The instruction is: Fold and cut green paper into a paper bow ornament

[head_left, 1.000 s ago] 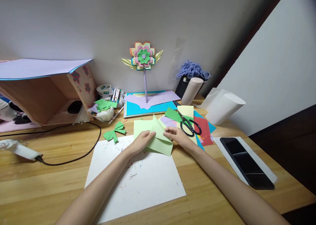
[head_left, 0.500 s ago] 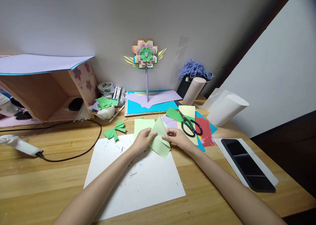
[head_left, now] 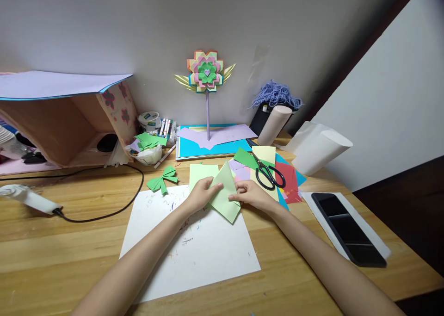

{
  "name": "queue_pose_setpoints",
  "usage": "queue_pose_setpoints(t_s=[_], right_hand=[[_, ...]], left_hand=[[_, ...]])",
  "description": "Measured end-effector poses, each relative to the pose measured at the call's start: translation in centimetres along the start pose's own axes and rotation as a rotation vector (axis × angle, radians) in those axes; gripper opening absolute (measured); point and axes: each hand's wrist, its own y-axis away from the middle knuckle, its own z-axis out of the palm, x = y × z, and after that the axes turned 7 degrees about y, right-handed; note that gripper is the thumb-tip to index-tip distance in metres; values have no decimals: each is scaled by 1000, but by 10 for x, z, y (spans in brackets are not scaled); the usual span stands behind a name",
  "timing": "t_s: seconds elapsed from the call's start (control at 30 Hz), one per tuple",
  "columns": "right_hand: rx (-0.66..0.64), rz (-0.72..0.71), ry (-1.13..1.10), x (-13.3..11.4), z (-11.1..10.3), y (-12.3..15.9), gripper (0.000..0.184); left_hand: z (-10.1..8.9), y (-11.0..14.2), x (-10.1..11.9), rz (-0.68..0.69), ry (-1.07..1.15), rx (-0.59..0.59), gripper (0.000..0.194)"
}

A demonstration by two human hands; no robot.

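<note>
The green paper point(head_left: 225, 195) is over the far right part of the white sheet point(head_left: 215, 265), folded, with one point aimed far and another near. It looks light and thin, stiff enough to keep a crease but easy to bend or crumple, and not likely to slip from a gentle grip. A flat pinch close to an edge or along a fold should suit it best; squeezing the middle could mark it.

The left hand point(head_left: 201, 195) has its fingers clamped on the paper's left edge, thumb on top and the others mostly hidden underneath. The right hand point(head_left: 255, 196) is at the right edge, its thumb reaching over the paper and the other fingers curled, with a small gap showing between them and the thumb; whether they pinch a layer, I cannot tell.

A paler sheet point(head_left: 197, 170) lies just beyond the left hand. The scissors point(head_left: 266, 173) rest on coloured papers point(head_left: 287, 179) to the right, and a green bow point(head_left: 161, 182) sits on the surface point(head_left: 55, 265) to the left.
</note>
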Motion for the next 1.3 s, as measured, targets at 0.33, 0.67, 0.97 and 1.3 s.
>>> queue_pose_setpoints(t_s=[0.33,0.67,0.97,1.3], right_hand=[[242,-14,-92,-1,1,-5,38],[206,-25,-102,7,-7,-6,38],[256,-74,-140,12,-9,-11,38],[428,-81,-319,11,-6,-16,34]], left_hand=[[-1,7,10,9,-199,-244,38],[0,6,9,14,-244,-246,41],[-1,4,11,25,-267,-223,42],[-2,2,8,17,-310,-210,42]])
